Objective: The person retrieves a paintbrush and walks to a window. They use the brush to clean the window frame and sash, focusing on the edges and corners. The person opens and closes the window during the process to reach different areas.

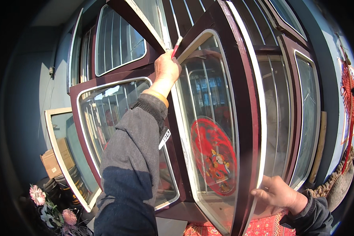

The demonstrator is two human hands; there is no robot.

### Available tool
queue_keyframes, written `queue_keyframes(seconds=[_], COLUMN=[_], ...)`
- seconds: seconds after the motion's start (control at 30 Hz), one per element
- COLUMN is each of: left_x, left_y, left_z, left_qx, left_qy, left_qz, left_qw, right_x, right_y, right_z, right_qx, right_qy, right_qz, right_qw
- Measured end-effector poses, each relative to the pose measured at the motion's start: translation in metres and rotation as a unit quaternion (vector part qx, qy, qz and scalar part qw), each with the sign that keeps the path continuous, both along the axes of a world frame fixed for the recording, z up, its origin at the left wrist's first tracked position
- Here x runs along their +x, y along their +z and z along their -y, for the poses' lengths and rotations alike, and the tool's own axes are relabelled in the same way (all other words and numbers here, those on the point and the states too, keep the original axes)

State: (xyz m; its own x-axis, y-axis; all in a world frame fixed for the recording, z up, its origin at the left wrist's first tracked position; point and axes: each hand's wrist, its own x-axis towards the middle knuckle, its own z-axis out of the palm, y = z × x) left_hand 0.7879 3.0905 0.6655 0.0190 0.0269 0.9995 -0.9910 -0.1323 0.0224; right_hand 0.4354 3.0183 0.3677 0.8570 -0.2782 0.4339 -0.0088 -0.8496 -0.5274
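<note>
My left hand (pixel 166 66) is raised at the upper middle, closed round a red-handled paintbrush (pixel 177 47) whose pale bristle end points up, close to the top of an open window sash (pixel 244 97). That sash has a dark maroon frame with white edges, and a round red picture sticker (pixel 214 156) is on its glass. At the lower right, my right hand (pixel 278 193) grips the sash's white outer edge, thumb on the near side. Another maroon-framed window sash (pixel 73 109) stands behind my left forearm.
A cream-framed glass panel (pixel 58 141) leans at the left beside a cardboard box (pixel 57 159), dark buckets (pixel 70 183) and pink flowers (pixel 69 216). Metal bars (pixel 205 79) stand behind the sashes. A red patterned cloth (pixel 268 225) lies below; a red tassel (pixel 348 88) hangs right.
</note>
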Motion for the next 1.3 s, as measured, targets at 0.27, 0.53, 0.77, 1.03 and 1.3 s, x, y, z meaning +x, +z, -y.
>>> queue_keyframes(seconds=[0.27,0.53,0.77,1.03,1.3], left_x=[-0.103,-0.048,-0.105,-0.142,-0.061], left_y=[-0.019,-0.003,-0.02,-0.108,-0.049], left_z=[-0.045,-0.037,-0.023,-0.047,-0.029], left_qx=[0.034,-0.018,-0.025,0.05,0.001], left_qy=[-0.175,-0.065,-0.155,-0.256,-0.211], left_qz=[0.203,0.016,0.172,0.288,-0.077], left_qw=[0.963,0.998,0.973,0.921,0.974], right_x=[-0.005,-0.008,-0.007,-0.007,-0.004], right_y=[-0.001,0.001,-0.002,-0.007,-0.005], right_z=[0.007,0.004,-0.001,0.008,-0.006], right_qx=[0.149,0.111,0.108,0.132,0.163], right_qy=[0.009,0.007,0.013,0.002,0.011], right_qz=[0.008,-0.001,0.025,0.024,0.022], right_qw=[0.989,0.994,0.994,0.991,0.986])
